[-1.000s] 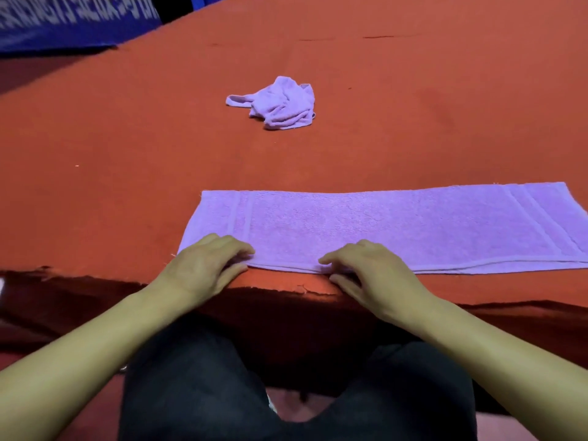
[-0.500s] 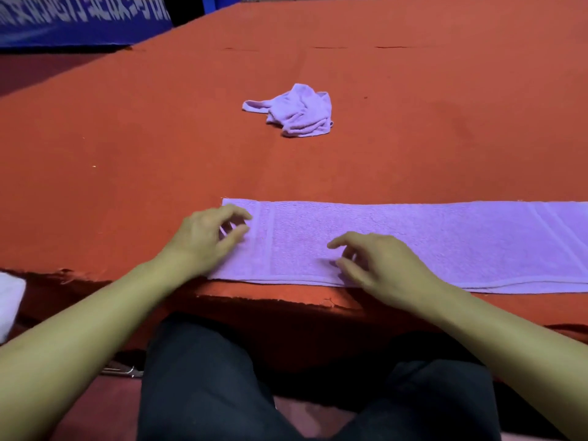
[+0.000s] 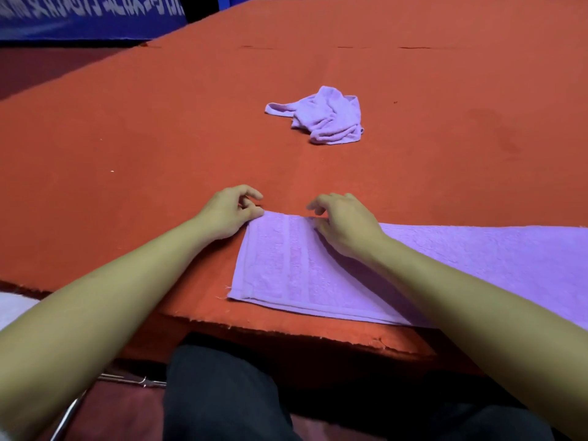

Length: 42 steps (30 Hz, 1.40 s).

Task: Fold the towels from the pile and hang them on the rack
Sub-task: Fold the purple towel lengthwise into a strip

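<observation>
A long lilac towel [image 3: 445, 268], folded lengthwise, lies flat along the near edge of the orange table [image 3: 127, 160] and runs out of view on the right. My left hand [image 3: 227, 213] is at its far left corner, with curled fingers and the thumb pinching that corner. My right hand [image 3: 345, 226] sits a little to the right on the far edge, fingers curled over and pinching it. A second lilac towel [image 3: 327, 117] lies crumpled farther back near the table's middle. No rack is in view.
A blue banner [image 3: 89, 17] with white lettering stands beyond the table's far left. The table's near edge [image 3: 286, 329] is frayed, above my dark trousers [image 3: 222, 393]. A metal chair frame [image 3: 133, 380] shows at the lower left, and something white [image 3: 12, 308] at the left edge.
Both hands have moved from the towel's near edge across to its far edge and left corner. The view has shifted left, so the towel now sits further right.
</observation>
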Motion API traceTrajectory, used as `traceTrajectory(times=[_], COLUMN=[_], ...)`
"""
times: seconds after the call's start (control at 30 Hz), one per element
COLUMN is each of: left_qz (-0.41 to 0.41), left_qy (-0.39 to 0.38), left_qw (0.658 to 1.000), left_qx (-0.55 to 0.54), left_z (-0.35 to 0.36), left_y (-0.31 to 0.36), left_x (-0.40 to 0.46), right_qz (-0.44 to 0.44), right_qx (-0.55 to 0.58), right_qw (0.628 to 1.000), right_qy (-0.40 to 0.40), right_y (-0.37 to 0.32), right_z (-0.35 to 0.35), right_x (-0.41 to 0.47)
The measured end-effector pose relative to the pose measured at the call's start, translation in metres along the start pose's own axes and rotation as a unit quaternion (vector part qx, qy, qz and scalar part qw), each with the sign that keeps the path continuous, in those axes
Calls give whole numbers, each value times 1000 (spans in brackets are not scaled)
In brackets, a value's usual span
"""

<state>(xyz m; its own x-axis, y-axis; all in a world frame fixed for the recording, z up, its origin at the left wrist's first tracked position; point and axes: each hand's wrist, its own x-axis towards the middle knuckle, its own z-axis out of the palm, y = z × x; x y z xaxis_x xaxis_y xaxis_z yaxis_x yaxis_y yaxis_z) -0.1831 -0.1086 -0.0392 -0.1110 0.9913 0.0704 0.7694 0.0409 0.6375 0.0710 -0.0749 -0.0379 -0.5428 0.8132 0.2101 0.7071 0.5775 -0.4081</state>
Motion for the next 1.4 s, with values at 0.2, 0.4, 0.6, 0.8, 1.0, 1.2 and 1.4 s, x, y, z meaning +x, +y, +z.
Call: traceTrajectory(times=[0.2, 0.4, 0.6, 0.8, 1.0, 1.2, 1.4], left_qz=[38, -17, 7, 45, 34, 30, 40], left_qy=[102, 38, 34, 55, 67, 93, 91], left_qw=[994, 995, 995, 997, 997, 994, 992], left_qx=[1, -86, -94, -36, -36, -59, -80], left_z=[1, -7, -4, 1, -1, 3, 5], left_y=[8, 1, 1, -5, -5, -7, 0], left_x=[-39, -139, -169, -176, -182, -186, -189], right_qz=[-65, -130, -146, -96, -84, -111, -84], right_qx=[55, 113, 55, 127, 170, 136, 186], right_qw=[996, 978, 982, 980, 979, 981, 976], right_qy=[-10, -114, -109, -120, -81, -82, -81], right_y=[-29, -80, -102, -101, -113, -125, -105], right_z=[1, 10, 24, 25, 27, 35, 29], right_x=[-30, -68, -71, -68, -63, -71, -79])
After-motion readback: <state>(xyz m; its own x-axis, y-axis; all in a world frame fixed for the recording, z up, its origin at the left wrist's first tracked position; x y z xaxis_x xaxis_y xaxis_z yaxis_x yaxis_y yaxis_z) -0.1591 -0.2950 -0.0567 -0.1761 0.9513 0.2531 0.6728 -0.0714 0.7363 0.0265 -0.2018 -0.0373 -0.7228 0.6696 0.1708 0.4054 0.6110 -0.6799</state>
